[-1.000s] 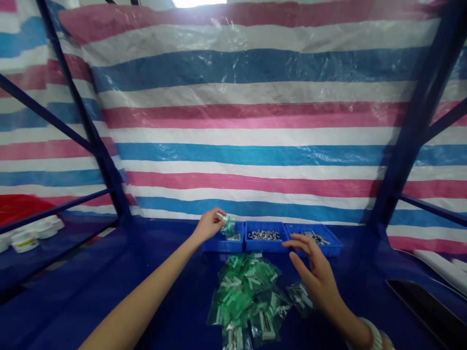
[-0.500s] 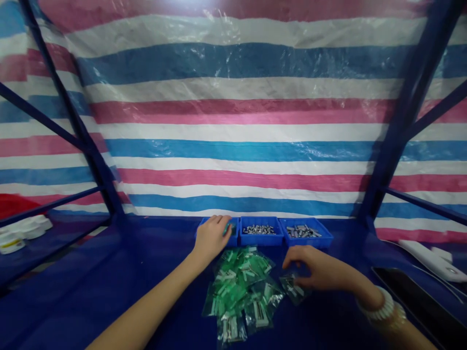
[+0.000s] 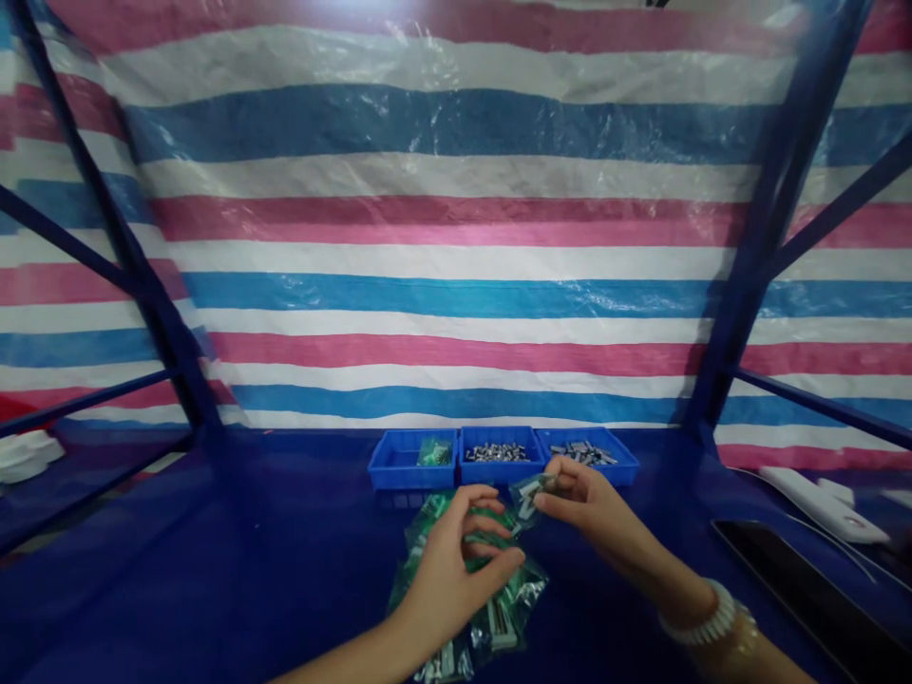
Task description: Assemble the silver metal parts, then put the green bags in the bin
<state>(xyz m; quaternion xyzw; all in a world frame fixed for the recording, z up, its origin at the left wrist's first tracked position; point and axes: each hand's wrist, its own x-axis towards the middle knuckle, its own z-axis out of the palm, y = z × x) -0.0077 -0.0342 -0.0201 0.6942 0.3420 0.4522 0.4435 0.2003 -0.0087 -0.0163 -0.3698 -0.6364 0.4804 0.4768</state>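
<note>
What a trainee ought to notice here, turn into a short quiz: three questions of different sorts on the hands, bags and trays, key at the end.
1. Fill in: Of the three blue trays in a row, the ___ one holds a small green-tinted bag.
2. True or false: The left hand is inside the middle tray.
3. Multiple choice: What is in the grip of the right hand? A) a blue tray; B) a clear bag with pale pieces inside; C) a dark flat device.

Key: 1. left. 2. False; it is over the pile of bags, in front of the trays. 3. B.
</note>
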